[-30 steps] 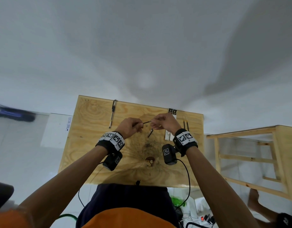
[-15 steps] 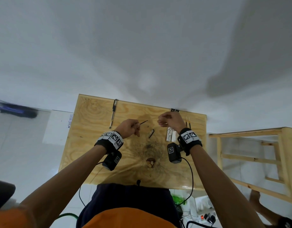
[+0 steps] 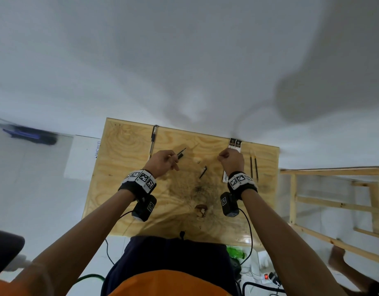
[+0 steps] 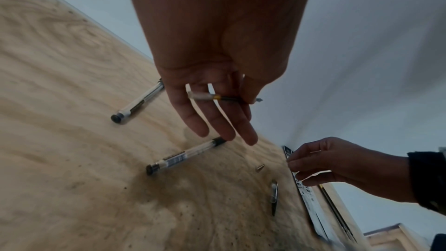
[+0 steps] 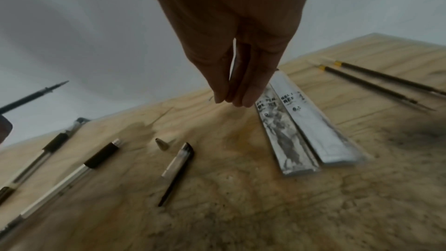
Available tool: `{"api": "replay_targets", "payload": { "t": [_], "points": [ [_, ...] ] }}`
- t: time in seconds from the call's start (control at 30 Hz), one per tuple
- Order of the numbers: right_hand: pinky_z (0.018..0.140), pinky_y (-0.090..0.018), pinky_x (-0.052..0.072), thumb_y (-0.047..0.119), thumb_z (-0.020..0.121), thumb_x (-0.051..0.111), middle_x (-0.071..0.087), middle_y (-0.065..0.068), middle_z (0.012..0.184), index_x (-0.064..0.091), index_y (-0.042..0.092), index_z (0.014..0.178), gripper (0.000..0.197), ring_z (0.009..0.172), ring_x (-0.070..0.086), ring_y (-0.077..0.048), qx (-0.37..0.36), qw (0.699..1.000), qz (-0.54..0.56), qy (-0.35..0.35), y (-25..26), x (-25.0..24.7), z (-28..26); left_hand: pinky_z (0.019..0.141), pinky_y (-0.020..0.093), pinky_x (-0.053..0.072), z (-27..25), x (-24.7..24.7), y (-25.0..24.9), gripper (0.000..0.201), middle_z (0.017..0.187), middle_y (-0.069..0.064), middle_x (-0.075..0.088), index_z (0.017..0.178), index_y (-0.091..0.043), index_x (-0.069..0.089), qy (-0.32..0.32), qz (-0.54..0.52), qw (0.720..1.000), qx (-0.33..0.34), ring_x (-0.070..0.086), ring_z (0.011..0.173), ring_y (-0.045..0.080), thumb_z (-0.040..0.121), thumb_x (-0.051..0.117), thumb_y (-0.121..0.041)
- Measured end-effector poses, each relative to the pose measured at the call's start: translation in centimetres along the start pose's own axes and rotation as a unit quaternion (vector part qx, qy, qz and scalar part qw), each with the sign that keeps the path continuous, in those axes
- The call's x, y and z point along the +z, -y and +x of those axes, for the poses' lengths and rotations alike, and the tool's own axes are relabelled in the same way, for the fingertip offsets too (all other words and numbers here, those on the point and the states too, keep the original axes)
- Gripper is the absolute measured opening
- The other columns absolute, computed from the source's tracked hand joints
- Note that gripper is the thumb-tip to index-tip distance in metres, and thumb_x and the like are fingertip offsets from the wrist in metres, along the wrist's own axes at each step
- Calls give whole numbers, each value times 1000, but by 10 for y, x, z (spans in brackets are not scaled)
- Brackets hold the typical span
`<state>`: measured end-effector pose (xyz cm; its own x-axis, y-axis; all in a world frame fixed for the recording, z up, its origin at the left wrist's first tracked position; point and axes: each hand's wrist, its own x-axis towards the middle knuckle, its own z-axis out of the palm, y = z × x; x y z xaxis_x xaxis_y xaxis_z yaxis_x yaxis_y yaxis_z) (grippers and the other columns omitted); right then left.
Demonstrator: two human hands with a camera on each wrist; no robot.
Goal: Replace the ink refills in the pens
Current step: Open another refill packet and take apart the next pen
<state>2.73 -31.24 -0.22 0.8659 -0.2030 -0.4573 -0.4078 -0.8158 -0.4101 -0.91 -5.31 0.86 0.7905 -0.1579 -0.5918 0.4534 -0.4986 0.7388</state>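
1. A person stands over a plywood table [image 3: 124, 189], seen from above; two bare hands are raised over it.
2. The left hand [image 3: 163, 162], left of centre in the head view, pinches one ink refill [image 4: 224, 98] between thumb and forefinger, the other fingers hanging loose; its tip points toward the far edge.
3. The right hand [image 3: 231, 160], right of centre, has its fingertips [image 5: 239, 98] pressed together. Whether they hold anything small I cannot tell.
4. Two pens: one whole pen [image 3: 152, 144] at the upper left of the table, and one uncapped pen barrel [image 5: 72, 177] at the lower left of the right wrist view.
5. One pen cap [image 3: 203, 172] and one small metal tip cone [image 5: 161, 143] lie at the table's centre, close together but apart.
6. Two flat refill packets [image 5: 311, 135] lie side by side under the right hand.
7. Two loose refills [image 3: 253, 167] lie parallel at the table's right edge.
8. A second ago both hands met at the centre on the refill; now they are well apart, and only the left holds it.
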Motion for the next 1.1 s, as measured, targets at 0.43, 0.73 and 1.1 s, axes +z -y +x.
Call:
{"api": "replay_targets", "payload": {
  "t": [0.43, 0.73, 1.1],
  "points": [
    [78, -33, 52, 16, 84, 63, 70, -2, 90, 68, 14, 91, 9, 88, 65, -21, -2, 1000, 6, 14, 2, 14, 6, 79, 38, 57, 10, 3, 5, 23, 71, -3, 75, 79, -21, 61, 8, -25, 1000, -1, 69, 74, 19, 97, 48, -25],
    [63, -17, 48, 23, 84, 71, 66, 10, 86, 68, 18, 99, 15, 76, 63, -4, -68, 981, 183, 11, 30, 2, -20, 79, 37, 55, 7, 14, -6, 21, 72, -3, 74, 82, -16, 59, -3, -44, 999, 20, 68, 71, 19, 98, 47, -24],
    [80, -32, 55, 10, 89, 66, 74, -7, 97, 76, 9, 101, 16, 90, 69, -20, -127, 959, 226, 118, 55, 6, -37, 75, 33, 54, -1, 41, -25, 16, 78, 6, 74, 87, -12, 58, 14, -51, 997, 58, 65, 66, 16, 97, 48, -20]
  ]
}}
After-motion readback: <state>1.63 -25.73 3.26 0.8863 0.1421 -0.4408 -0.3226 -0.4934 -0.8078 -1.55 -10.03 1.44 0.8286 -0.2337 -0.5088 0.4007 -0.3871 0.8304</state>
